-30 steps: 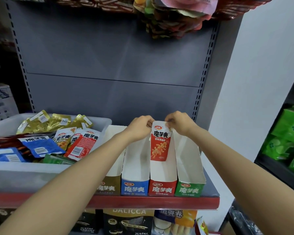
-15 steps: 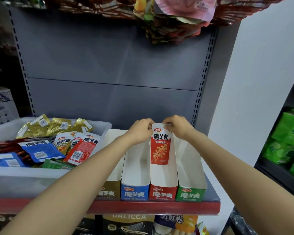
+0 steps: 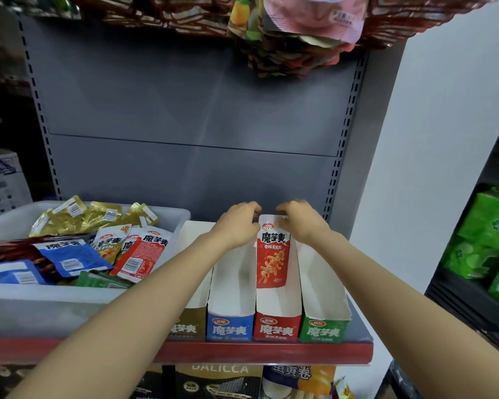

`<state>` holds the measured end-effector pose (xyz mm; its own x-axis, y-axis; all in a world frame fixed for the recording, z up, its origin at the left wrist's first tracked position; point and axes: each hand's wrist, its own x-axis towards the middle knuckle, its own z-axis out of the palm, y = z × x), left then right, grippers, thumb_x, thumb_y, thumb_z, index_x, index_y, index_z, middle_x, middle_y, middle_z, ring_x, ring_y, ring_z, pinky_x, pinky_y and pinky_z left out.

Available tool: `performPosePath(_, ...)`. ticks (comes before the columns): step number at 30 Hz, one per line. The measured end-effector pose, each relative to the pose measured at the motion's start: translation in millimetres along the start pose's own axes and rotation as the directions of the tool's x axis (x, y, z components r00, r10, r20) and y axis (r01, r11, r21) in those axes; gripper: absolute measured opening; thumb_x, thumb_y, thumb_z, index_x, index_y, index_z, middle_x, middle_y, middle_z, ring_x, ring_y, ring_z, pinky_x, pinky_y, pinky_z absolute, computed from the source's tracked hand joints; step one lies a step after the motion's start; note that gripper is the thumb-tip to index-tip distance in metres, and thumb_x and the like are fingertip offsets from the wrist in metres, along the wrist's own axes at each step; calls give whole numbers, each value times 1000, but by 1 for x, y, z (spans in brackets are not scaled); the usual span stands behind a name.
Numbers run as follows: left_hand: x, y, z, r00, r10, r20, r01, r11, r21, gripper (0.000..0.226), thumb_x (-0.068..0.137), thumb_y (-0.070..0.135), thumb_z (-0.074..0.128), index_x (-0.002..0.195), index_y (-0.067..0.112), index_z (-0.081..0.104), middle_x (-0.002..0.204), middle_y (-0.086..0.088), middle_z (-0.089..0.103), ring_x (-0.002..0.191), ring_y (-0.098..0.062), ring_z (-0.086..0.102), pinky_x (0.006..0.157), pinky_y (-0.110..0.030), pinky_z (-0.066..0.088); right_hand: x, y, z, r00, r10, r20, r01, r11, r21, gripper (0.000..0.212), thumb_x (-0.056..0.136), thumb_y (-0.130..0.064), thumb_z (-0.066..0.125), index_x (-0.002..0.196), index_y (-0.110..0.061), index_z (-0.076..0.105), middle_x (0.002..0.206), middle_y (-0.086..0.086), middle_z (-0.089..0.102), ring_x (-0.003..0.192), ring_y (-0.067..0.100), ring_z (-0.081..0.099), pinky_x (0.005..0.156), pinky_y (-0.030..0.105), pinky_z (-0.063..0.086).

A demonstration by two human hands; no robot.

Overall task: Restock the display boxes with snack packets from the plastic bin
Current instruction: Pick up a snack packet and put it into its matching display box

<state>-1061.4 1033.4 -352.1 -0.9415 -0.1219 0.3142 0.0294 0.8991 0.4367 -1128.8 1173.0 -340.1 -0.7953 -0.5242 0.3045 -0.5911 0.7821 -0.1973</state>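
Grey shelving backs both hands [image 3: 238, 224] [image 3: 298, 223], apparently pinching a glossy red packet [image 3: 272, 254] in its cardboard box [image 3: 277, 326].

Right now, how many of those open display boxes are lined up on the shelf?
4, side by side: the brown box next to the plastic bin, partly behind an arm, then the blue box, the red box with one packet, and the green box rightmost.

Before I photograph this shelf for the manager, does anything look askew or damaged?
The green box has a ragged, torn front rim. The packets in the bin lie jumbled. The red packet stands upright in the red box.
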Motion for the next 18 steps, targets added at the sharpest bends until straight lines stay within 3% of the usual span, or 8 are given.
performPosePath(3,-13,2,-13,998,41,-52,-33,988,148,39,93,15,48,131,17,49,132,-3,52,121,-23,48,102,-42,41,-11,-12,-3,993,-46,-111,50,998,37,36,94,-19,54,130,-15,54,126,11,52,120,27,45,95,39,45)
performPosePath(7,-45,5,-42,989,91,-113,-60,966,251,33,93,19,44,125,20,54,124,-1,57,113,-21,53,95,-39,41,-35,-49,-12,980,-117,-161,156,954,255,29,93,-16,55,121,-14,61,115,5,64,104,19,60,86,25,45)
performPosePath(13,-113,-38,-98,965,59,-256,-31,993,113,20,89,19,52,107,21,61,103,7,64,95,-13,59,83,-35,50,-64,-110,-8,977,-149,-152,203,870,450,27,95,-16,52,119,-16,62,117,-1,66,101,11,60,82,15,41)
performPosePath(16,-137,-77,-124,948,-66,-313,85,995,50,13,89,16,54,93,20,65,87,6,67,83,-15,62,74,-31,48,-67,-144,5,977,-172,-128,212,854,476,29,95,-13,50,122,-13,60,120,2,63,106,14,59,81,14,39)
performPosePath(18,-144,-107,-136,951,-150,-269,171,984,57,12,90,15,55,95,18,65,92,1,68,82,-17,62,71,-29,44,-63,-167,14,975,-199,-96,220,851,477,31,93,-11,51,123,-11,59,121,5,62,110,18,58,83,17,39)
